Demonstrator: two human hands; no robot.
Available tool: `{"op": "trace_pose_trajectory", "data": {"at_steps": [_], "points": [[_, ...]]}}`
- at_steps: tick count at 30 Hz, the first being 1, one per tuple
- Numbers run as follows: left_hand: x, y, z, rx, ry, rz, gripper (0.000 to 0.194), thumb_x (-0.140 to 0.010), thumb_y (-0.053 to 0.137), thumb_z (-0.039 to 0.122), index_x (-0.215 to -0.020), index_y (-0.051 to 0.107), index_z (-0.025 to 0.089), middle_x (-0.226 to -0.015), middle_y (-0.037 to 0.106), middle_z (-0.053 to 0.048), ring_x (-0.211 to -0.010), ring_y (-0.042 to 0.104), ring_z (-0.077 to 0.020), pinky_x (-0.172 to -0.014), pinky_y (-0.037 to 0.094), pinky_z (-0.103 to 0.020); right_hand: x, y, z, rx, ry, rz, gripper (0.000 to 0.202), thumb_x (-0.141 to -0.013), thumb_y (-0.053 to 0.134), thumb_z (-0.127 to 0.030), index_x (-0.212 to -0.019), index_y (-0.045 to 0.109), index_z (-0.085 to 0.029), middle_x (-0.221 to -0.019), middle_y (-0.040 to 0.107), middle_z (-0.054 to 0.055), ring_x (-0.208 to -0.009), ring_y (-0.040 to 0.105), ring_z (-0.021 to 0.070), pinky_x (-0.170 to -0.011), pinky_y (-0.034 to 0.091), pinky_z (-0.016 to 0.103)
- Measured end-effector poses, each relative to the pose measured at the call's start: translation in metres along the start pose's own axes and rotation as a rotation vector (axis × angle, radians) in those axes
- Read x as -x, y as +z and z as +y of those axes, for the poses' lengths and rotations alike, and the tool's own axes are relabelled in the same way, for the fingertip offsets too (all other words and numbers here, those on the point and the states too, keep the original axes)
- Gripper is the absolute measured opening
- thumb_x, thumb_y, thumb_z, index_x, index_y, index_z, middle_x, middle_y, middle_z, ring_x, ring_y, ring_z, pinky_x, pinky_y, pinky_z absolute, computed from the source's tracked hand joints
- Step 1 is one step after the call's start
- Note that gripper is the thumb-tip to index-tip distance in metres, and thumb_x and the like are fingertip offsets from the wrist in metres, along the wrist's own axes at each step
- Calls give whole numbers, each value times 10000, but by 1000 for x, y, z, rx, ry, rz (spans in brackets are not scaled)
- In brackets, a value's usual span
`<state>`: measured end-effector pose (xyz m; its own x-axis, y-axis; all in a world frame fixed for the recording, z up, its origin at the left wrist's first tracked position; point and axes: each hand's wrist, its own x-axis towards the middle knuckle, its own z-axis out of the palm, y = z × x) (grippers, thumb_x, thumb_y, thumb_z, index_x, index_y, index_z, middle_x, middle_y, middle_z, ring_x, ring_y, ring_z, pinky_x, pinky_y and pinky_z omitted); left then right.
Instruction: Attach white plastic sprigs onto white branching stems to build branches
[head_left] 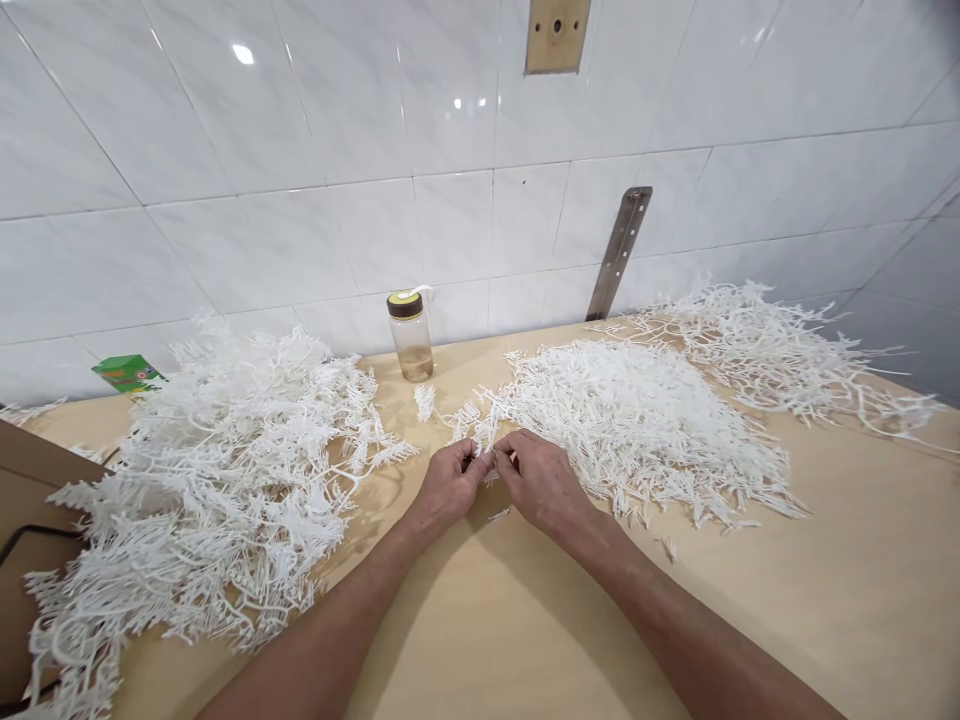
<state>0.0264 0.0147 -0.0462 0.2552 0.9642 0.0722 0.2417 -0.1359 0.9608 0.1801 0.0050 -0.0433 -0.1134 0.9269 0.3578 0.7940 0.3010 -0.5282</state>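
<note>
My left hand (451, 478) and my right hand (541, 478) meet over the middle of the table, fingertips almost touching. Both are pinched on a white branched plastic piece (486, 425) that reaches up past the fingers; its lower end is hidden by them. To the right of my right hand spreads a flat heap of short white plastic pieces (637, 420). Left of my left hand rises a tall, tangled pile of white branched pieces (247, 480). A few loose white bits lie on the wood under and beyond my hands.
A clear bottle (414, 345) with brownish liquid stands near the tiled wall. Stripped-looking white branches (780, 350) lie at the back right. A metal bracket (621, 252) leans on the wall. A green box (127, 373) and a cardboard box (37, 550) are on the left.
</note>
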Motion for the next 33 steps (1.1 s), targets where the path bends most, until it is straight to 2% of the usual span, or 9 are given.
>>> {"op": "trace_pose_trajectory", "data": {"at_steps": [4, 10, 14, 16, 20, 22, 24, 28, 33], "points": [[2, 0, 3, 125, 4, -52, 420, -763, 646, 547, -644, 480, 180, -586, 402, 42, -561, 342, -97, -537, 271, -238, -8, -8, 11, 129, 152, 81, 206, -883, 464, -148, -715, 572, -196, -781, 657, 74, -698, 580, 198, -643, 382, 302], [5, -2, 10, 310, -121, -40, 417, -750, 686, 555, -697, 513, 179, -510, 375, 77, -444, 248, -52, -456, 171, -219, -13, -46, 45, 104, 314, 278, 69, -803, 553, -221, -756, 601, -206, -706, 652, 45, -652, 584, 209, -693, 423, 336], [5, -4, 12, 366, -140, -44, 411, -728, 717, 531, -698, 512, 176, -510, 399, 77, -428, 250, -40, -440, 154, -212, -11, -59, 46, 73, 298, 434, 140, -762, 563, -222, -857, 653, -173, -834, 674, 89, -629, 588, 190, -728, 459, 363], [5, -4, 13, 373, -148, -55, 415, -731, 717, 529, -690, 505, 175, -510, 400, 75, -426, 253, -38, -436, 147, -210, -9, -56, 36, -60, 260, 332, 189, -801, 550, -275, -901, 677, -177, -822, 687, 78, -596, 592, 177, -684, 479, 342], [5, -3, 14, 381, -168, -67, 432, -737, 707, 548, -682, 499, 174, -508, 415, 65, -422, 278, -43, -423, 140, -209, -4, -41, 8, -355, 241, -67, 324, -865, 525, -418, -1032, 702, -205, -749, 697, 31, -455, 545, 140, -508, 455, 294], [4, -3, 14, 375, -171, -72, 444, -731, 706, 565, -682, 501, 175, -499, 422, 62, -419, 288, -45, -418, 145, -208, -2, -35, -3, -442, 233, -168, 328, -858, 535, -426, -1032, 708, -210, -786, 704, 27, -419, 518, 122, -475, 439, 290], [4, -2, 13, 361, -162, -78, 457, -728, 704, 579, -673, 498, 176, -489, 421, 62, -413, 286, -45, -414, 153, -207, 0, -30, -9, -481, 228, -192, 286, -840, 554, -415, -958, 715, -209, -769, 695, 20, -416, 504, 115, -466, 426, 284], [4, -1, 11, 305, -115, -76, 469, -753, 687, 578, -637, 475, 177, -473, 406, 65, -411, 279, -45, -415, 170, -205, 0, -27, -9, -480, 257, -143, 218, -814, 587, -402, -814, 682, -206, -625, 613, -18, -416, 483, 109, -450, 396, 260], [4, -1, 9, 248, -81, -47, 451, -776, 677, 559, -641, 488, 173, -471, 398, 67, -428, 298, -52, -427, 203, -203, -1, -31, -7, -463, 257, -143, 221, -838, 559, -389, -808, 659, -194, -654, 611, -21, -412, 486, 90, -448, 405, 239]]}}
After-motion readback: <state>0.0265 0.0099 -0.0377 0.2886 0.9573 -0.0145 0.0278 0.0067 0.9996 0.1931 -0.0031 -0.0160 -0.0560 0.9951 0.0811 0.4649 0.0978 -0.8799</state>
